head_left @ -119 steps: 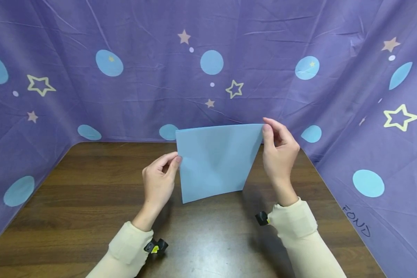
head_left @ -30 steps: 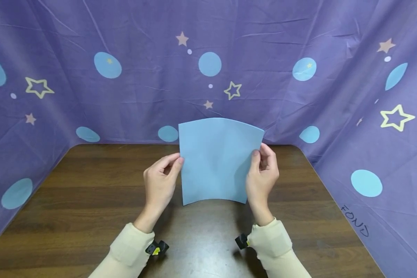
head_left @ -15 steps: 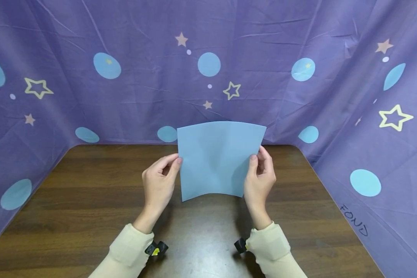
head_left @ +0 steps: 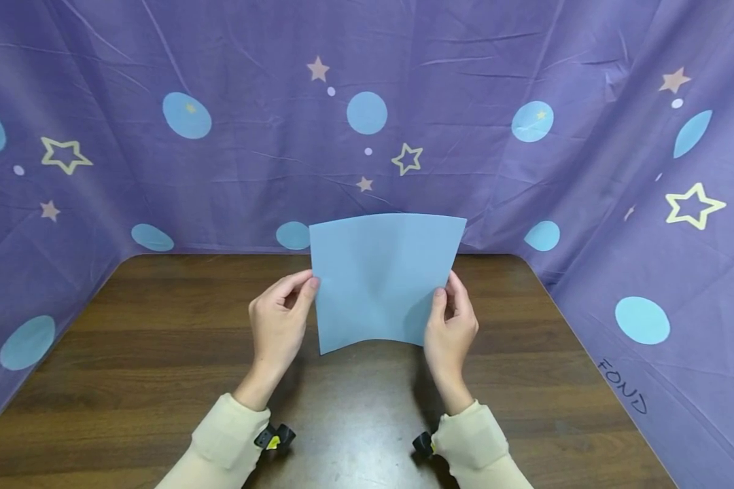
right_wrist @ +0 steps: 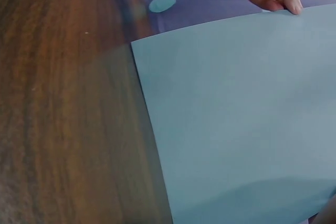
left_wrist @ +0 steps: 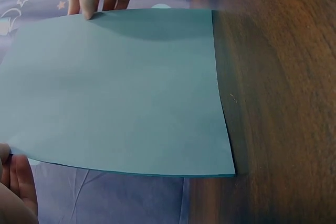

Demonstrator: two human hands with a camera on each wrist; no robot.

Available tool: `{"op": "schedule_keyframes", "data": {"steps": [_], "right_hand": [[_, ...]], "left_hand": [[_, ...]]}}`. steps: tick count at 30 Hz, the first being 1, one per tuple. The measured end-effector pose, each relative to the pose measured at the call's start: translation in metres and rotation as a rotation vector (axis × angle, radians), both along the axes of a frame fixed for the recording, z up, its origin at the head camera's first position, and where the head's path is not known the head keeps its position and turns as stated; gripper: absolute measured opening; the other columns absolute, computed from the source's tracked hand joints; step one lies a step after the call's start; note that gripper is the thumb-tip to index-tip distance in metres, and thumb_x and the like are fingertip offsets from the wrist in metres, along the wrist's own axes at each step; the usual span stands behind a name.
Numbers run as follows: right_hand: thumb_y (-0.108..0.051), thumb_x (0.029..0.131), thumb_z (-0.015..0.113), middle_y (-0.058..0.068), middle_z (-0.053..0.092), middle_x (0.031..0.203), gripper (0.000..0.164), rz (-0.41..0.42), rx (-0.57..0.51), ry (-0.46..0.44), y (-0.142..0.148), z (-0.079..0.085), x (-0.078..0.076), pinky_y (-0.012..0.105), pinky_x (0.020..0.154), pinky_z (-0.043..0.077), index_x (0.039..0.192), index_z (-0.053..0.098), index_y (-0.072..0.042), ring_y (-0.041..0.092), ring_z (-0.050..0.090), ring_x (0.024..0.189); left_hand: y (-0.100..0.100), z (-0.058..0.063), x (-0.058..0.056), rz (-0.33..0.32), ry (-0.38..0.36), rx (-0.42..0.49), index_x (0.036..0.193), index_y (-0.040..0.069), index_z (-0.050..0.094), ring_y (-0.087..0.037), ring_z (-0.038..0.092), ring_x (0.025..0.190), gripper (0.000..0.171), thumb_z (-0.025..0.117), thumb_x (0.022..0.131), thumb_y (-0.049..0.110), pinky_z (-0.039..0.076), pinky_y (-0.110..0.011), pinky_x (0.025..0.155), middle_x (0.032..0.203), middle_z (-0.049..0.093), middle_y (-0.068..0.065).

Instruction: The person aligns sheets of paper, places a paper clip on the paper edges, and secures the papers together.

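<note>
Bowing between both hands (head_left: 278, 322) (head_left: 452, 333), blue paper (head_left: 379, 278)

Curtained, booth-like recording station; the wider building cannot be identified. A wood-grain worktop (head_left: 147, 360) with rounded far corners is bounded at the back and both sides by creased purple fabric (head_left: 251, 68) printed with stars and blue ovals. Handwritten lettering (head_left: 622, 387), "FOND", marks the right side. Small black wrist cameras (head_left: 275, 437) at pale cuffs (head_left: 229, 428) indicate filming.

Counter (head_left: 141, 353): dark brown wood grain, bands running left-right, 2 rounded far corners. On it: 2 soft shadows (head_left: 427, 387), pale glare patch (head_left: 363, 445) (near side, roughly centred).
</note>
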State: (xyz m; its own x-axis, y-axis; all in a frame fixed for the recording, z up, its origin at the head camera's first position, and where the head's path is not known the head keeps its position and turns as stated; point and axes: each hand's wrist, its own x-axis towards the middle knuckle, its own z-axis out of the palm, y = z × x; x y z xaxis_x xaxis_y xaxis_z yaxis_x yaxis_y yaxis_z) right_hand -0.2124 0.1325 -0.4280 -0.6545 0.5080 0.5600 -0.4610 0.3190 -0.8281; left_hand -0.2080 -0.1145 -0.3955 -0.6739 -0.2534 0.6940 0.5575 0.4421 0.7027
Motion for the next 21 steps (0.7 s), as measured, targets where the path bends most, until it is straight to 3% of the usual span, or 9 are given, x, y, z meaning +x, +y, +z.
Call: {"op": "schedule_keyframes", "data": {"steps": [6,14,21], "right_hand": [[-0.004,0.105,0.064,0.015,0.073,0.104,0.036,-0.041,0.058,-0.051,0.001,-0.005,0.002,0.015,0.078,0.049,0.14,0.069,-0.007,0.015,0.062,0.091],[-0.001,0.104,0.062,0.012,0.076,0.125,0.037,-0.038,0.088,-0.085,0.002,-0.01,0.006,0.01,0.087,0.051,0.14,0.07,-0.006,0.021,0.071,0.11],[0.002,0.102,0.063,0.011,0.077,0.124,0.036,-0.044,0.124,-0.115,0.005,-0.017,0.006,0.01,0.09,0.049,0.135,0.073,-0.007,0.022,0.072,0.11]], "left_hand": [[0.0,0.0,0.0,-0.01,-0.001,0.013,0.108,0.009,0.084,0.001,0.062,0.075,0.013,0.08,0.097,0.016,0.048,-0.011,0.068,0.093,0.081,-0.003],[0.0,0.001,0.0,-0.014,0.006,0.008,0.108,0.008,0.084,0.0,0.062,0.075,0.014,0.081,0.097,0.015,0.048,-0.011,0.068,0.094,0.081,-0.004],[0.0,0.0,0.001,-0.015,0.005,0.004,0.108,0.008,0.084,0.0,0.061,0.074,0.014,0.081,0.097,0.016,0.047,-0.011,0.067,0.094,0.081,-0.003]]}}
